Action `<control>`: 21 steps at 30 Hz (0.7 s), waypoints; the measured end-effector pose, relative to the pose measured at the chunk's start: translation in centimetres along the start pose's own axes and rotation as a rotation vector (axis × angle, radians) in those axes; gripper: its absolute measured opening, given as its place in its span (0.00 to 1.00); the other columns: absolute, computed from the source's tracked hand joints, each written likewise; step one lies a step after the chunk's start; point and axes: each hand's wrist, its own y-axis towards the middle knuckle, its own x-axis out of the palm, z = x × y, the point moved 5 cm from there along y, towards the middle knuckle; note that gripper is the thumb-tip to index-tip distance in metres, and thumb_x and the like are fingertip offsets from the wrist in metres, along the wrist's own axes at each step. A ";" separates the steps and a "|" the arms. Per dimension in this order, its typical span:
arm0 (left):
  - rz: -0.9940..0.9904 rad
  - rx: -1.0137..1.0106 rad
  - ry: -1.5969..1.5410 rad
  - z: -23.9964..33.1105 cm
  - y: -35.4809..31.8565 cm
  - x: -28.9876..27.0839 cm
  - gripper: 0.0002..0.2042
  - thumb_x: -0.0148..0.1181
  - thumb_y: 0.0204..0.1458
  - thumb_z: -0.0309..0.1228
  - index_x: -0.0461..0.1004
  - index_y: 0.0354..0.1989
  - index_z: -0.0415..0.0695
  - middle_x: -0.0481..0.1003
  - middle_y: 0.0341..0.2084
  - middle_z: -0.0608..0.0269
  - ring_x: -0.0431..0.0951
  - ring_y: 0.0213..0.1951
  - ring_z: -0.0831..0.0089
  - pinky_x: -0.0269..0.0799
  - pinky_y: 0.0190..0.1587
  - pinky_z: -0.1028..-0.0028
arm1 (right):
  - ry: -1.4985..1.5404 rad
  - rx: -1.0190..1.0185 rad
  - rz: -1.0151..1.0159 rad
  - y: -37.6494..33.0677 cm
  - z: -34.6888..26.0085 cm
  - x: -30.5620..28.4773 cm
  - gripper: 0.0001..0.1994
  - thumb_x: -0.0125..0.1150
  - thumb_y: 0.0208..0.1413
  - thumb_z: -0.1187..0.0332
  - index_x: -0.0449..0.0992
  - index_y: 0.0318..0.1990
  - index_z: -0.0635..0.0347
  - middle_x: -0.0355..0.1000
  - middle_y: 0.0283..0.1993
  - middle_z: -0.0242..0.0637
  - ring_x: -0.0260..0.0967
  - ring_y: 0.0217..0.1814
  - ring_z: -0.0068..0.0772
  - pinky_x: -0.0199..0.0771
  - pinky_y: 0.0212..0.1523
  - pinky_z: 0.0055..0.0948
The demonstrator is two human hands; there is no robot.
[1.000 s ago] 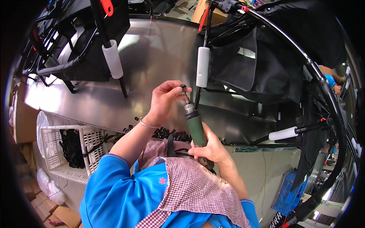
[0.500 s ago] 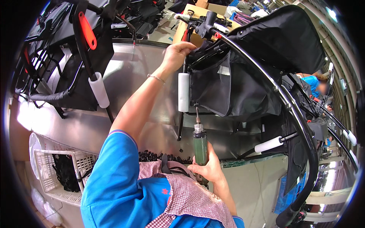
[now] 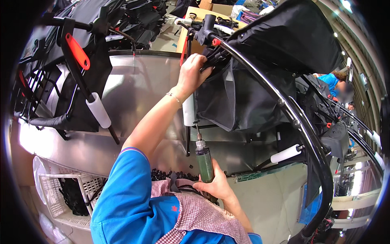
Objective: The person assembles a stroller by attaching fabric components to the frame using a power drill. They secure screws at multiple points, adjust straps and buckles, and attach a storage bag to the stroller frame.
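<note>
A black baby stroller [image 3: 256, 101] with a fabric seat and canopy stands on the metal bench in front of me. My left hand [image 3: 191, 76] is closed at its left side, where a frame tube meets the dark fabric; what lies under the fingers is partly hidden. Below that hand, a white foam sleeve [image 3: 188, 112] wraps the tube. My right hand [image 3: 217, 184] grips a green power screwdriver [image 3: 204, 164] pointing away from me. A small dark piece sits at its bit tip, beside the sleeve and the seat's lower corner.
Another stroller [image 3: 77, 81] with a red strap stands at the left. The metal bench [image 3: 134, 97] spans between them. Small black parts [image 3: 160, 175] lie along its near edge. A white plastic basket [image 3: 53, 191] is at the lower left. A co-worker [image 3: 331, 81] is at the far right.
My left hand has gone from the upper tube down toward the fabric, its fingers now more curled. The screwdriver has shifted slightly left and nearer to me; the whole view has shifted too.
</note>
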 end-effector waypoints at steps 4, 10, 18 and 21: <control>-0.039 -0.183 -0.106 0.0 -0.1 -1.1 0.12 0.68 0.46 0.25 0.76 0.39 0.38 0.76 0.29 0.58 0.79 0.29 0.69 0.77 0.33 0.75 | 0.010 -0.011 0.000 0.2 0.2 -0.2 0.47 0.81 0.37 0.67 0.56 0.65 0.63 0.67 0.33 0.26 0.67 0.32 0.17 0.71 0.33 0.21; -0.078 -0.294 -0.016 -0.9 0.8 -2.0 0.09 0.67 0.48 0.24 0.78 0.38 0.38 0.78 0.27 0.56 0.80 0.29 0.70 0.76 0.34 0.74 | -0.090 -0.064 -0.035 0.3 1.0 -0.6 0.52 0.79 0.40 0.58 0.50 0.69 0.64 0.67 0.53 0.37 0.71 0.37 0.21 0.75 0.39 0.26; 0.085 -0.170 0.139 2.2 0.4 -1.0 0.05 0.66 0.45 0.25 0.78 0.30 0.40 0.77 0.25 0.58 0.78 0.25 0.65 0.74 0.31 0.72 | -0.174 -0.116 -0.013 0.7 1.8 -1.0 0.54 0.80 0.39 0.55 0.50 0.69 0.65 0.66 0.55 0.38 0.70 0.46 0.25 0.74 0.45 0.26; 0.115 -0.109 0.111 2.7 -0.9 -0.8 0.05 0.63 0.48 0.23 0.78 0.34 0.40 0.76 0.28 0.57 0.78 0.27 0.63 0.74 0.33 0.71 | -0.080 -0.072 -0.015 0.7 1.5 -1.2 0.54 0.80 0.38 0.55 0.50 0.69 0.66 0.66 0.56 0.39 0.67 0.52 0.27 0.72 0.50 0.27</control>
